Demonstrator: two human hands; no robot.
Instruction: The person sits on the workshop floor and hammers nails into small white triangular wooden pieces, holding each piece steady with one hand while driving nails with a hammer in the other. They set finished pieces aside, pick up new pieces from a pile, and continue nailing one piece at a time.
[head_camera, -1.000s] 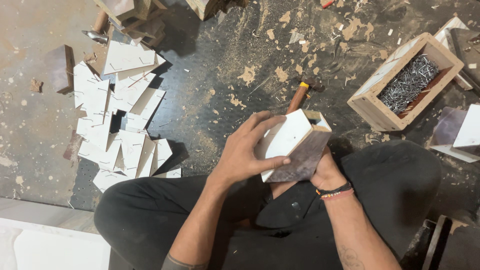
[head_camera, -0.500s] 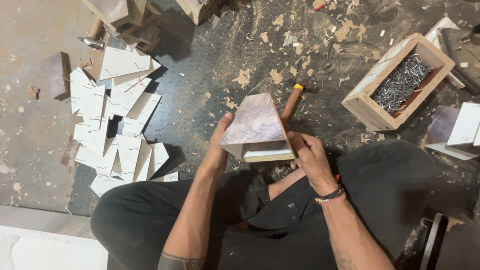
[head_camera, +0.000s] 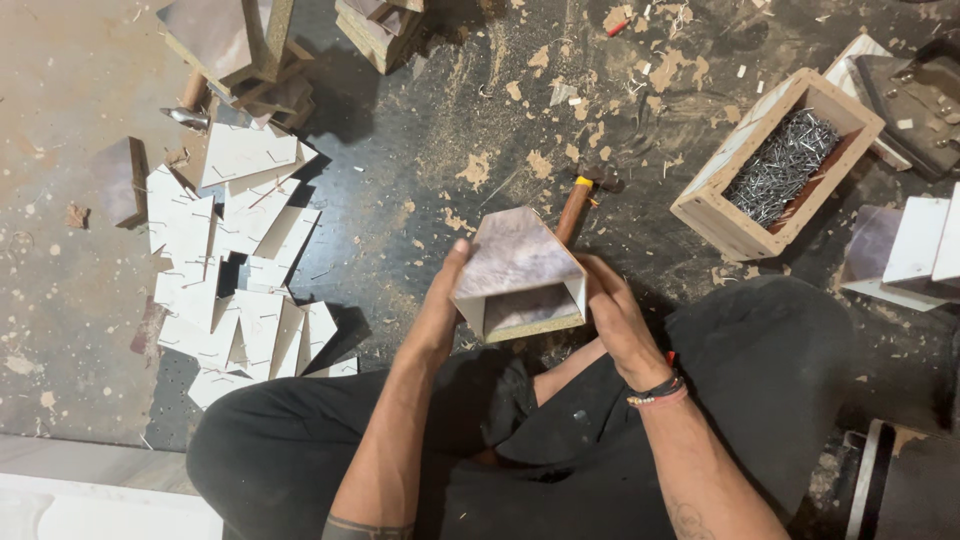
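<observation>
Dusty dark floor, strewn with wood chips and sawdust, spreads under a seated person in black trousers. Left of the knees lies a big scatter of white laminate offcuts, and stacked board pieces sit at the top edge. More white-faced panels stand at the right.

Held over the lap is a small wedge-shaped board assembly, mauve laminate on top, its open end towards the camera. A second ago its pale face was turned up and lay flatter; now it has been rotated so the mauve side shows and the hollow can be seen. The left hand clasps its left side with fingers closed, and the right hand grips its right side likewise.

An open wooden box at the upper right holds a heap of nails. A hammer's wooden handle pokes out behind the assembly.
</observation>
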